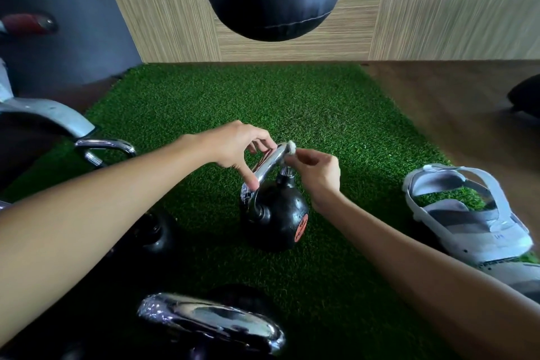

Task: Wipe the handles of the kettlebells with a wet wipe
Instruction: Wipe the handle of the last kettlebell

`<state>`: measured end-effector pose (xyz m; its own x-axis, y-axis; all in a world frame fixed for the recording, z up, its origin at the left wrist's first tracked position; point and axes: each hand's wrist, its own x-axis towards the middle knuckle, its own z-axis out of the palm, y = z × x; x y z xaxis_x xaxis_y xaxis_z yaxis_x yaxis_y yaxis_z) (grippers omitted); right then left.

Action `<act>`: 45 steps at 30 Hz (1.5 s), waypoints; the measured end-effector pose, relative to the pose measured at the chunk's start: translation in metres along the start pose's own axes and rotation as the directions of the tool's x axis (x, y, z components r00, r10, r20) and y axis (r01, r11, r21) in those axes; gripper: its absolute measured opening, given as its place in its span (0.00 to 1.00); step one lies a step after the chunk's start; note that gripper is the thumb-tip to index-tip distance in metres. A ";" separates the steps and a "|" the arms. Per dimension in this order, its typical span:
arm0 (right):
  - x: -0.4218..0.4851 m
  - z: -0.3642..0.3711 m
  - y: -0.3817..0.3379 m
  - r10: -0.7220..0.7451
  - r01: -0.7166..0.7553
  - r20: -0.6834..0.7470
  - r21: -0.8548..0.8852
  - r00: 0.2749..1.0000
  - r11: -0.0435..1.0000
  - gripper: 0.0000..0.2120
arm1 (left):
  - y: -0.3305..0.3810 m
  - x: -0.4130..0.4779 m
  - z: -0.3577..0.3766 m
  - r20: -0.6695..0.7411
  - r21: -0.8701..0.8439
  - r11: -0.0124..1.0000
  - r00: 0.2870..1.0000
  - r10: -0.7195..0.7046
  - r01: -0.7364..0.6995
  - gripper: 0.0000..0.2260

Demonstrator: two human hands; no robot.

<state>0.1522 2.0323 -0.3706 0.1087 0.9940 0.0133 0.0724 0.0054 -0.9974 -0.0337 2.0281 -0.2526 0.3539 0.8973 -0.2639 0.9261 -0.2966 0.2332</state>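
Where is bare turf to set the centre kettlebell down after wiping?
Widest free patch: turf between the centre kettlebell and the back wall. Narrower strip between it and the sandal. Crowded near-left: the left kettlebell under the forearm and the near kettlebell at the bottom edge.

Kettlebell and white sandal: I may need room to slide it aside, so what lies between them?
Only green turf lies between the kettlebell and the sandal in the head view; the right forearm passes over it.
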 end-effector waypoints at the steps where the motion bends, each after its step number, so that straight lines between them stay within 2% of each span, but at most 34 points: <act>1: -0.012 0.000 0.003 -0.006 0.007 0.043 -0.005 0.999 1.000 0.07 | 0.000 0.000 0.000 0.001 -0.004 1.000 1.000 -0.002 0.002 0.45; 4: -0.039 0.002 0.012 -0.099 0.115 0.123 -0.126 0.987 0.985 0.14 | 0.002 -0.002 0.001 -0.005 -0.009 1.000 1.000 -0.011 0.011 0.45; 6: -0.035 0.003 0.007 -0.133 0.147 0.106 -0.135 0.985 0.980 0.12 | 0.002 -0.003 0.001 -0.003 -0.014 1.000 1.000 -0.021 0.021 0.46; 10: -0.021 0.000 -0.009 -0.106 0.111 0.066 -0.069 0.992 0.991 0.08 | 0.004 -0.006 0.001 0.001 -0.014 0.999 0.999 -0.043 0.043 0.47; 15: -0.077 0.007 0.010 -0.090 0.133 0.227 -0.183 0.970 0.974 0.11 | 0.004 -0.010 0.003 0.002 -0.022 0.998 0.998 -0.065 0.065 0.49; 17: -0.085 0.012 0.018 -0.085 0.137 0.221 -0.228 0.972 0.964 0.10 | 0.005 -0.011 0.003 0.003 -0.022 0.997 0.997 -0.072 0.072 0.49; 21: -0.074 0.007 0.011 -0.119 0.156 0.202 -0.181 0.972 0.971 0.09 | 0.005 -0.014 0.006 -0.005 -0.029 0.995 0.995 -0.095 0.095 0.47; 23: -0.075 0.008 0.014 -0.130 0.181 0.228 -0.218 0.965 0.959 0.09 | 0.006 -0.014 0.004 0.017 -0.039 0.993 0.994 -0.108 0.108 0.47; 26: -0.081 0.009 0.029 -0.140 0.220 0.264 -0.302 0.954 0.927 0.09 | 0.011 -0.013 0.004 0.043 -0.085 0.988 0.991 -0.128 0.131 0.42; 30: -0.077 -0.005 0.036 -0.086 0.144 0.209 -0.283 0.974 0.948 0.08 | 0.013 -0.015 0.021 -0.098 -0.234 0.961 0.980 -0.174 0.147 0.32; 35: -0.067 -0.019 0.042 -0.082 0.141 0.179 -0.347 0.981 0.927 0.10 | 0.006 -0.010 0.024 -0.184 -0.213 0.970 0.970 -0.160 0.119 0.28; 38: -0.060 -0.021 0.040 -0.069 0.129 0.179 -0.354 0.981 0.926 0.10 | -0.008 -0.007 0.020 -0.196 -0.227 0.962 0.961 -0.195 0.149 0.26; 45: -0.036 0.010 0.009 -0.092 0.214 0.302 -0.404 0.949 0.889 0.08 | -0.055 -0.014 0.023 -0.213 -0.389 0.907 0.943 -0.257 0.159 0.23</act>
<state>0.1392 1.9977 -0.3813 -0.2024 0.9758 0.0824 0.4886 0.1735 -0.8551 -0.0859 2.0247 -0.2832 0.0682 0.9917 -0.1094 0.8455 0.0008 0.5340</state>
